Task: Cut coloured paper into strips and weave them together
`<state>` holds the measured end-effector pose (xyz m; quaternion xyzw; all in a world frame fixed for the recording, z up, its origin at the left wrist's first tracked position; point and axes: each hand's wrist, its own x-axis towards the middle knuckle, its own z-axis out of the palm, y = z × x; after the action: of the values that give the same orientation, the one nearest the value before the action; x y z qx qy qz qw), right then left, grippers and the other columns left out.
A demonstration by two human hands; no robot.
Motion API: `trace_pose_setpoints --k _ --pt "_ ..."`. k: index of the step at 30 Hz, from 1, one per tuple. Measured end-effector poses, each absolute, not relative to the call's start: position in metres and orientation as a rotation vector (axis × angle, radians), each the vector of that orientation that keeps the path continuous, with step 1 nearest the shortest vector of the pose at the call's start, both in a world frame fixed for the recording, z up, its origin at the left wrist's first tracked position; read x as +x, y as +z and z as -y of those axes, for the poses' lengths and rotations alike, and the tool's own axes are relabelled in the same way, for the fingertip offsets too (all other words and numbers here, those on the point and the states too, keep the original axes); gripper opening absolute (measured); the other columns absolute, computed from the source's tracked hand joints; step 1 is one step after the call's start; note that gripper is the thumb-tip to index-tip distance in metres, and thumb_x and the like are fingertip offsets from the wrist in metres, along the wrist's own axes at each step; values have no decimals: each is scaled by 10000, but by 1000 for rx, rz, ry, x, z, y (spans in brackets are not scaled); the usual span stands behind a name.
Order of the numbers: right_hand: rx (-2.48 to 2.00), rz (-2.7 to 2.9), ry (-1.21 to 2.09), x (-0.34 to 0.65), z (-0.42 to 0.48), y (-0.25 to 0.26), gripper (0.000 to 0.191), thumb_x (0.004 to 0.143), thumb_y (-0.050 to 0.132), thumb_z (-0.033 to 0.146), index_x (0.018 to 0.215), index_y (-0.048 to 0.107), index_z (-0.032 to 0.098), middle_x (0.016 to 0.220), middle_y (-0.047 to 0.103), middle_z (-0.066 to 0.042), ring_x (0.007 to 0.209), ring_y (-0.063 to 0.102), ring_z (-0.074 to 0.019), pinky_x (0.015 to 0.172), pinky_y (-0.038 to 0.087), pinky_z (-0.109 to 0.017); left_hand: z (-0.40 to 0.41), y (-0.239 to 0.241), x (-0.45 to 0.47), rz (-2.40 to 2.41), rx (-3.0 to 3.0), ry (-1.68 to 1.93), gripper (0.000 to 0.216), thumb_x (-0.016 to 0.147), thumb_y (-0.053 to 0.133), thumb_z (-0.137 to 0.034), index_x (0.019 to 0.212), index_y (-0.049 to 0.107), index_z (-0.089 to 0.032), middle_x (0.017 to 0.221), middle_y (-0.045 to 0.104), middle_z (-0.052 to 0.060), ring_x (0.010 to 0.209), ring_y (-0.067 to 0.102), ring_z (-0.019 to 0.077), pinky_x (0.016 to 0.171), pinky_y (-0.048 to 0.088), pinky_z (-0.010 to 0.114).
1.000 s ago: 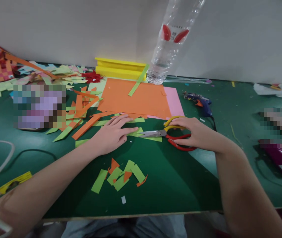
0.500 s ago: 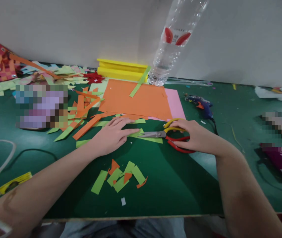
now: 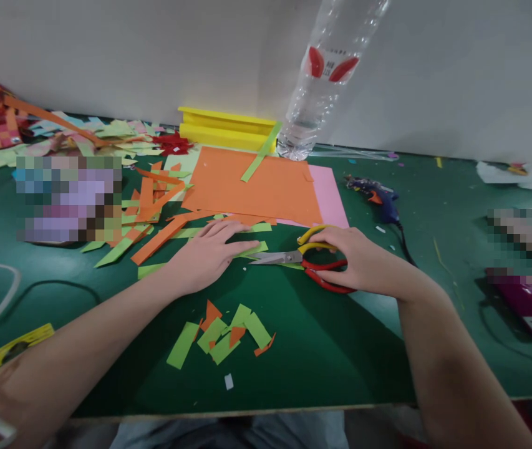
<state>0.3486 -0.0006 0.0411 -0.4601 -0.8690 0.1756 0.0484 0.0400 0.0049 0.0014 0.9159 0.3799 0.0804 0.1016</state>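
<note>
My right hand (image 3: 362, 257) holds scissors (image 3: 288, 257) with one yellow and one red handle, its fingers through the loops. The blades point left, slightly parted, low over the green table, with the tips close to my left hand. Flat on the table, my left hand (image 3: 207, 257) lies with fingers stretched out over green paper strips (image 3: 260, 247). Part of those strips is hidden under the hand and blades. Nearer the table's front edge lies a loose group of green and orange paper scraps (image 3: 223, 340).
Orange sheets (image 3: 251, 187) lie over pink paper (image 3: 328, 196) behind my hands. A clear plastic bottle (image 3: 312, 106) and a yellow channel-shaped piece (image 3: 228, 131) stand by the wall. A glue gun (image 3: 382, 199) is at right; cut strips (image 3: 153, 193) heap up at left.
The scissors and my right hand have shifted left, bringing the blades closer to my left hand and over the strip. My left hand stays spread on the strips. The view has shifted slightly.
</note>
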Motion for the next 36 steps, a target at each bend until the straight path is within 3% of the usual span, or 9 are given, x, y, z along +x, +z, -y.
trace_pose_setpoints --k 9,19,24,36 --pt "-1561 2512 511 363 1 44 460 787 637 444 1189 514 256 1313 573 -89 1112 602 -305 912 510 -455 -6 -2 40 -1125 2661 343 392 1003 312 -262 1354 464 -179 1407 471 90 1339 381 252 1127 313 472" --pt "-1608 2491 516 361 1 46 508 709 693 416 1161 545 238 1286 580 -98 1171 562 -324 957 485 -478 -6 -5 40 -1182 2680 343 488 911 269 -54 1347 449 -178 1389 470 80 1372 313 244 1160 233 500" --pt "-1536 2534 505 363 0 42 456 719 682 424 1124 579 240 1263 598 -98 1174 560 -330 972 476 -498 -5 -7 40 -1188 2668 348 479 911 272 -53 1312 491 -192 1373 474 75 1340 341 250 1126 298 493" --pt "-1494 2574 576 355 2 42 470 717 677 448 1134 593 247 1249 610 -90 1135 599 -304 938 513 -463 -5 -1 41 -1163 2658 350 486 909 250 -59 1309 501 -177 1367 483 97 1300 376 256 1106 313 493"
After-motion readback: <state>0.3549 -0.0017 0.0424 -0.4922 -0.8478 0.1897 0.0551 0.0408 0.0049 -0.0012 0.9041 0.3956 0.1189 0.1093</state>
